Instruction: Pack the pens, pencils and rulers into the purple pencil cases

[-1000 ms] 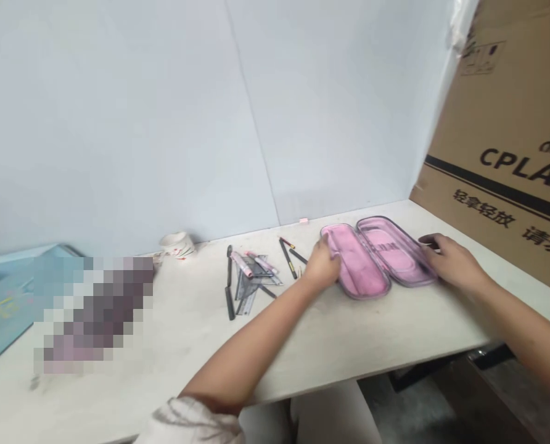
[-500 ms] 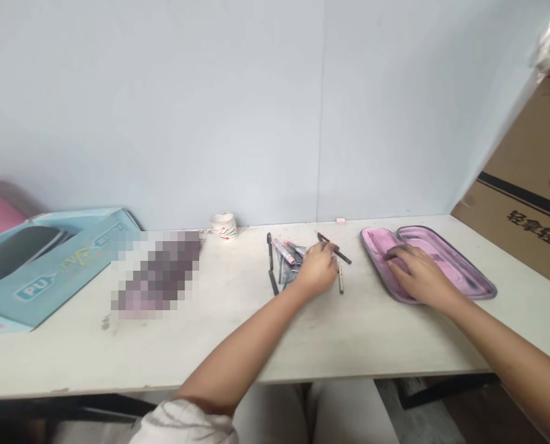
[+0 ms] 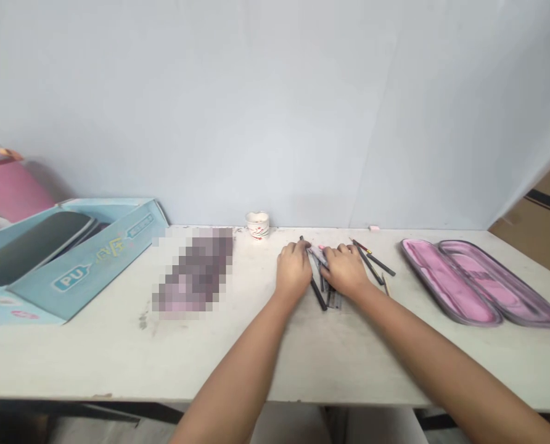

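Observation:
Both my hands rest on a small heap of dark pens, pink markers and clear rulers (image 3: 325, 288) in the middle of the white table (image 3: 118, 364). My left hand (image 3: 293, 268) lies on the heap's left side, beside a long black pen. My right hand (image 3: 344, 268) covers its right side, and the fingers of both hands nearly meet. Much of the heap is hidden under them. A few loose pencils (image 3: 372, 262) lie just right of my right hand. Farther right, a pink zip pencil case (image 3: 481, 283) lies open, with nothing visible in its two halves.
A small white cup (image 3: 258, 225) stands against the wall behind the heap. A light blue open box (image 3: 71, 262) sits at the table's left end, with a pink item (image 3: 11, 192) behind it. A pixelated patch (image 3: 194, 269) hides something on the table. Cardboard (image 3: 545, 216) shows at the right.
My right hand has moved left from the pink case to the heap, joining my left hand. The view has turned left, so the case and heap sit farther right in the picture.

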